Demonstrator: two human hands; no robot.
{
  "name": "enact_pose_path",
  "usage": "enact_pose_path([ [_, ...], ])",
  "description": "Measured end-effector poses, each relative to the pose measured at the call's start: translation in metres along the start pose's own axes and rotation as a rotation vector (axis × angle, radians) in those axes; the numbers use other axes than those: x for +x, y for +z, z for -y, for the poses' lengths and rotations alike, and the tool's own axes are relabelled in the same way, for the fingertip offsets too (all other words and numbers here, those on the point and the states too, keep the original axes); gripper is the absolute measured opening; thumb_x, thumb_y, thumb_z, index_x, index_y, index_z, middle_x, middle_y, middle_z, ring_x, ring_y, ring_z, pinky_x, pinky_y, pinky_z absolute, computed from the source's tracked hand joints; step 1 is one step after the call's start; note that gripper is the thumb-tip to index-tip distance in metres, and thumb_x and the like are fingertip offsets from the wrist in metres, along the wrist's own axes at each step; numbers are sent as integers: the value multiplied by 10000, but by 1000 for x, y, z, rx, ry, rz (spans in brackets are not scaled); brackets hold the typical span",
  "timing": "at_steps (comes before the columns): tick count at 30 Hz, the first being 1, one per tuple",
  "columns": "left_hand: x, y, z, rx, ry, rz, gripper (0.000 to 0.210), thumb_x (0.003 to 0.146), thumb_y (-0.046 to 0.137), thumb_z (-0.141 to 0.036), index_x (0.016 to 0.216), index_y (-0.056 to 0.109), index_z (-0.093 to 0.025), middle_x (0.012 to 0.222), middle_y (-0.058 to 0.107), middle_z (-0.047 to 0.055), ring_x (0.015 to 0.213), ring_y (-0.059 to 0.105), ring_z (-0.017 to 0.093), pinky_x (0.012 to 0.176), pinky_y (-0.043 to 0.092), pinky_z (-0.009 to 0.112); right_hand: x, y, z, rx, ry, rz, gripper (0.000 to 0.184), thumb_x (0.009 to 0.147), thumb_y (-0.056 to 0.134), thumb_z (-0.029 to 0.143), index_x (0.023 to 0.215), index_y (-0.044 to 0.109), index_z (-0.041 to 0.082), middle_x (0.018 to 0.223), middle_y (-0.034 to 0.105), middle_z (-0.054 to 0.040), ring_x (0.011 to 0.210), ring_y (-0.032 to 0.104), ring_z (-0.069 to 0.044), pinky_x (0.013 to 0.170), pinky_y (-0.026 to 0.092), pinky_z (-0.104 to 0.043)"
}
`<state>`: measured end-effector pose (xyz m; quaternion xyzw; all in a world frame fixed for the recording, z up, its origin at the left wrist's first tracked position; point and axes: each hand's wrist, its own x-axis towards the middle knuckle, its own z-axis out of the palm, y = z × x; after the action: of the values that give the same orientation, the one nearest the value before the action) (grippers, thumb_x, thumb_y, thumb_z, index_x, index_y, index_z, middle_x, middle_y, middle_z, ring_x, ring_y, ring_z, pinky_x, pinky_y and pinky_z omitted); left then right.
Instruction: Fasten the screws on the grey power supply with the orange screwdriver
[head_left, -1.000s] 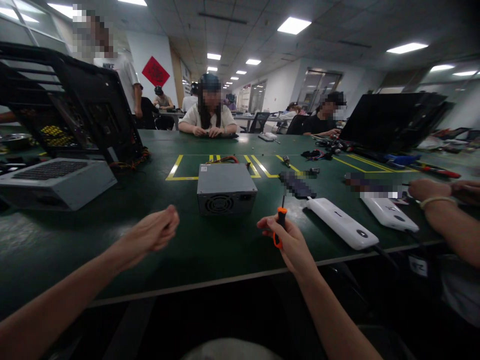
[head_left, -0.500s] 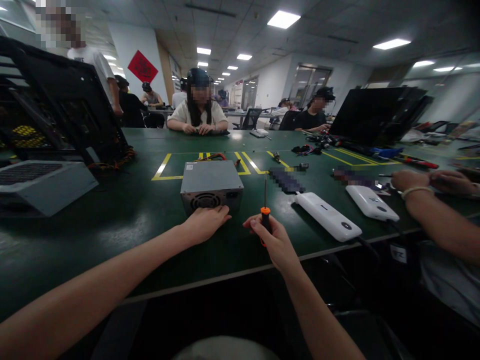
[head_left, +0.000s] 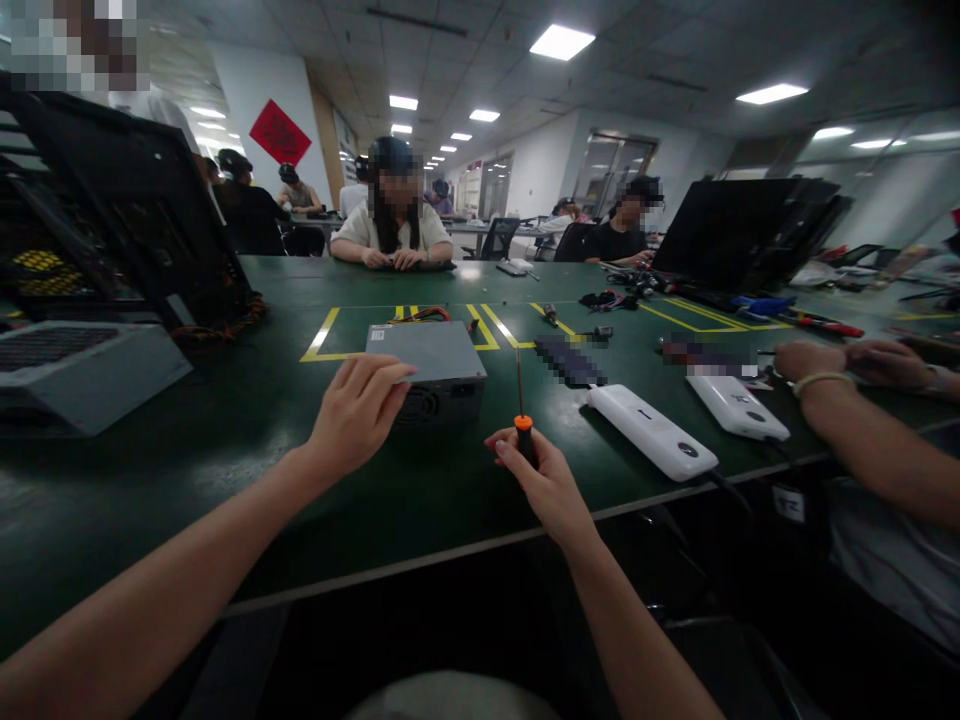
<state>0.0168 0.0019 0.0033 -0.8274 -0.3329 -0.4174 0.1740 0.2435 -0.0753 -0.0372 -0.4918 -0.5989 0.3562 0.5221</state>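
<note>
A grey computer power supply [head_left: 439, 350] stands on the green table [head_left: 247, 510], its fan grille facing me. My left hand [head_left: 360, 412] is raised at its front left corner, fingers bent and reaching over the top edge. Whether the fingertips touch the metal I cannot tell. In my right hand [head_left: 547, 485] is a screwdriver [head_left: 523, 430] with a black and orange handle, held upright with its shaft pointing up. It stays apart from the power supply, just to its right.
Left, another power supply [head_left: 112, 390] lies by an open black computer case [head_left: 150, 200]. Two white power banks [head_left: 652, 430] and a dark phone [head_left: 568, 360] lie right. A co-worker's arm [head_left: 870, 430] rests at far right; a person [head_left: 394, 225] sits opposite.
My left hand has risen from the power supply's lower front to its upper left corner. My right hand keeps the screwdriver, shifted slightly left in view.
</note>
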Motion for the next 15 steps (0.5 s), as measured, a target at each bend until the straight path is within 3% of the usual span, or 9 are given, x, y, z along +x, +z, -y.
enact_pose_path([
  [3,-2,-3,11,-82,-288,-12,415,829,480,-328,1213,429,-181,1207,450,116,1158,405,245,964,360,430,2,-1,1,-17,26,-28,236,796,524,420,782,477,189,1031,571,-55,852,558,-173,776,421,-332],
  [7,-8,-1,21,-486,-769,127,619,823,438,-460,1334,279,-149,1319,388,161,1193,414,258,940,393,425,22,-5,13,2,36,-65,246,771,553,435,774,495,196,1087,554,-48,968,540,-184,854,398,-338],
  [9,-9,-1,20,-698,-945,186,605,827,423,-484,1330,310,-168,1316,426,144,1188,433,255,935,401,398,41,-5,22,109,124,-104,229,755,575,422,842,539,213,1034,578,-20,990,529,-160,851,401,-291],
  [11,-7,-1,18,-864,-1013,211,546,819,442,-494,1280,405,-204,1260,506,102,1160,467,242,923,413,360,62,-1,30,230,271,-111,220,756,571,414,873,559,228,978,601,0,941,551,-136,764,434,-243],
  [15,-7,1,18,-1054,-1007,186,490,785,519,-470,1203,510,-213,1130,609,63,1063,542,222,903,429,330,96,14,36,288,411,-52,217,728,574,397,740,562,181,647,587,-4,574,564,-134,513,442,-256],
])
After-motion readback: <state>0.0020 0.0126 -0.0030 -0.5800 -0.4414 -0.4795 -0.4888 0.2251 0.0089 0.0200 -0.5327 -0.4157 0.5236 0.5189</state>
